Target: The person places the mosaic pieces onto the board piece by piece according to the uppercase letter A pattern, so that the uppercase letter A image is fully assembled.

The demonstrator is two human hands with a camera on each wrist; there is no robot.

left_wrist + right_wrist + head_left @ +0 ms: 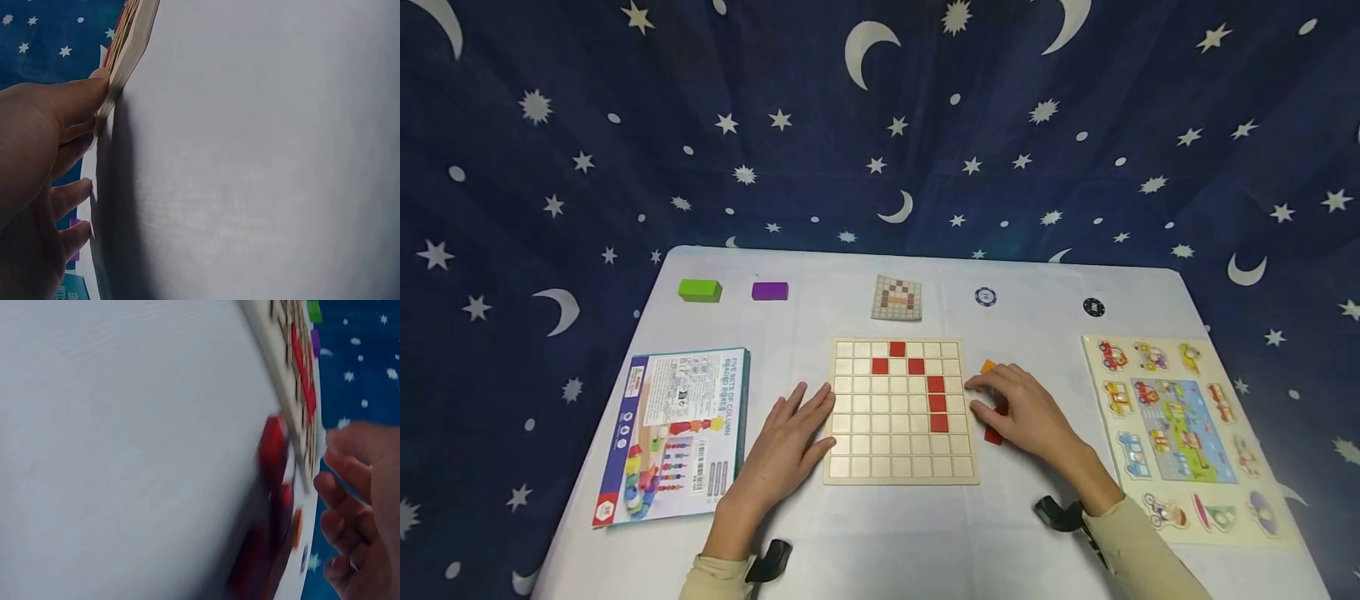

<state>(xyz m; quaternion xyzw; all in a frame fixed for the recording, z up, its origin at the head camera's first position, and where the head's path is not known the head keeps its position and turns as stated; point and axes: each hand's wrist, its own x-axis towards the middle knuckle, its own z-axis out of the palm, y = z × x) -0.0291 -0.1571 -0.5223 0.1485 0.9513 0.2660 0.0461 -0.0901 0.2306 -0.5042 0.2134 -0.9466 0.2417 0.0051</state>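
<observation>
Right hand [1022, 408] loosely bent, pinching nothing visible, I hover over flat red tiles [993, 436] at three o'clock of the pale wooden grid board [900, 423], which a careless fingertip bump could jolt.

The right hand [1026, 412] partly hides the red tiles [993, 436], which blur in the right wrist view. Both wrist views cut off the grid board [902, 467]. The black chip's [1093, 307] marking is illegibly small.
</observation>
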